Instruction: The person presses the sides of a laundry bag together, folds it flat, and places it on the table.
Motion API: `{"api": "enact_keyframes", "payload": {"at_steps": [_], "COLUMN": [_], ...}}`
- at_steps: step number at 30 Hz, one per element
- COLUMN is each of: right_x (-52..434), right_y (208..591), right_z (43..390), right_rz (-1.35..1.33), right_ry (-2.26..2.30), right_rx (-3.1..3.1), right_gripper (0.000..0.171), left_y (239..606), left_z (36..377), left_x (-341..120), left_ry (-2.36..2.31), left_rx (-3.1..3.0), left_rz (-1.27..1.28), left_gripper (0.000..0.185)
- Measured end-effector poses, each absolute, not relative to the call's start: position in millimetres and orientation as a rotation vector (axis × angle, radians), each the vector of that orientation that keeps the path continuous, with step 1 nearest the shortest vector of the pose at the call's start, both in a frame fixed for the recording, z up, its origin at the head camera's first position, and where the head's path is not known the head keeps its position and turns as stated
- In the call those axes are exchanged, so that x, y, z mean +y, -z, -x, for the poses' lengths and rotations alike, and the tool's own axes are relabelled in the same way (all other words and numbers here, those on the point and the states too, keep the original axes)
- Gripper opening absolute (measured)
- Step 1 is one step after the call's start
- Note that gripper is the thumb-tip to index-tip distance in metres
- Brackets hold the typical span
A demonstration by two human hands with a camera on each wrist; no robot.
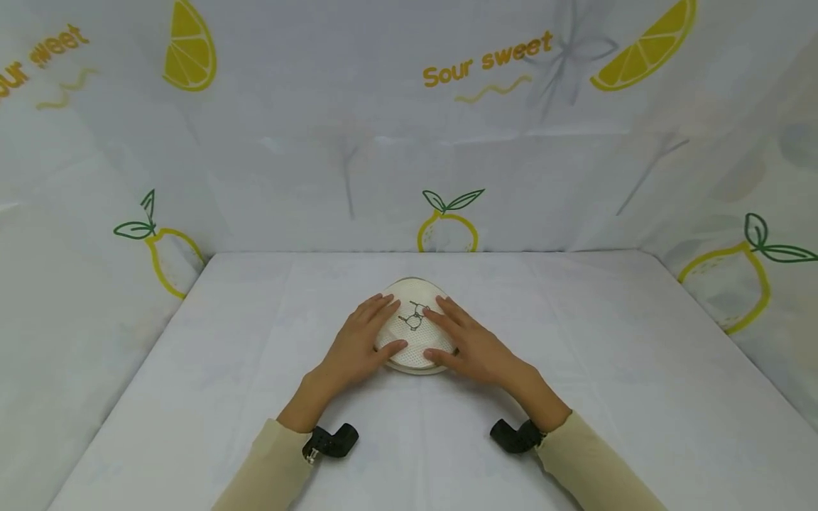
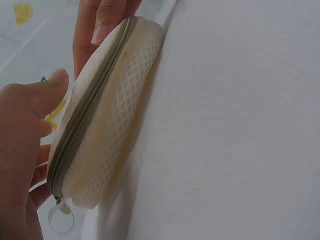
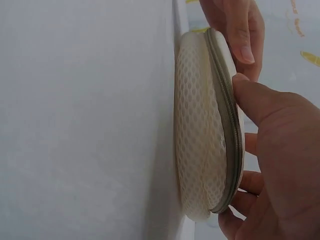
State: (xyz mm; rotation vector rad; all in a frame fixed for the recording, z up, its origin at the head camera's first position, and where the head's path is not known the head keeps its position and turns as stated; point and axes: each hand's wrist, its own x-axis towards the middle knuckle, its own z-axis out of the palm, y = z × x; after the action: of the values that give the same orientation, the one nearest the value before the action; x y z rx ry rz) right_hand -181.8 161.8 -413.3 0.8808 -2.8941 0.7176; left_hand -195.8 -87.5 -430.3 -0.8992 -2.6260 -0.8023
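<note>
A cream mesh laundry bag (image 1: 414, 341), rounded and puffed up, lies on the table in the middle of the head view, a small line drawing on its top. My left hand (image 1: 358, 342) rests on its left side with fingers spread over the top. On the opposite side my right hand (image 1: 481, 348) lies the same way, the two thumbs pointing at each other near the front. Both wrist views show the honeycomb mesh side wall (image 2: 120, 110) and an olive zipper (image 3: 227, 105) round the upper edge, closed where it shows. A ring-shaped zipper pull (image 2: 61, 218) hangs at one end.
A white cloth covers the table (image 1: 255, 355). Behind and at both sides stand white fabric walls (image 1: 287, 163) printed with lemons and "Sour sweet". Black wrist-worn devices (image 1: 332, 441) sit by both sleeve cuffs.
</note>
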Motion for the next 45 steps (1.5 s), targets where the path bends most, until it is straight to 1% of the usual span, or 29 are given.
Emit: {"api": "enact_keyframes", "payload": {"at_steps": [4, 7, 13, 16, 21, 24, 33, 38, 45], "right_x": [161.8, 160.9, 157.2, 153.8, 148.0, 146.1, 143.8, 144.5, 145.2], "right_y": [406.3, 403.9, 401.3, 399.6, 400.8, 403.7, 408.7, 410.6, 415.4], "right_z": [180.2, 177.3, 169.4, 166.8, 166.7, 169.4, 185.8, 190.0, 190.0], "right_rz": [-0.887, -0.948, -1.215, -1.379, -1.683, -1.788, -1.918, -1.927, -1.909], "right_ry": [-0.709, -0.677, -0.493, -0.372, -0.153, -0.078, -0.048, -0.036, 0.018], "right_rx": [-2.884, -2.818, -2.595, -2.494, -2.359, -2.306, -2.243, -2.296, -2.341], "right_gripper": [0.067, 0.063, 0.056, 0.054, 0.057, 0.061, 0.069, 0.070, 0.079], "left_y": [424.6, 420.1, 402.6, 396.0, 401.3, 409.3, 419.9, 420.9, 424.7], "left_z": [199.0, 204.3, 228.0, 244.2, 265.7, 272.8, 280.4, 282.2, 284.1], "left_x": [-90.1, -90.4, -89.2, -87.6, -84.7, -82.0, -72.0, -70.1, -68.3], "left_ry": [0.870, 0.880, 0.711, 0.656, 0.707, 0.752, 0.761, 0.781, 0.791], "left_rx": [-2.566, -2.554, -2.633, -2.631, -2.613, -2.600, -2.541, -2.572, -2.601], "left_rz": [0.958, 1.020, 1.112, 1.207, 1.360, 1.398, 1.520, 1.533, 1.540], "left_gripper": [0.061, 0.057, 0.049, 0.047, 0.043, 0.044, 0.040, 0.039, 0.039]}}
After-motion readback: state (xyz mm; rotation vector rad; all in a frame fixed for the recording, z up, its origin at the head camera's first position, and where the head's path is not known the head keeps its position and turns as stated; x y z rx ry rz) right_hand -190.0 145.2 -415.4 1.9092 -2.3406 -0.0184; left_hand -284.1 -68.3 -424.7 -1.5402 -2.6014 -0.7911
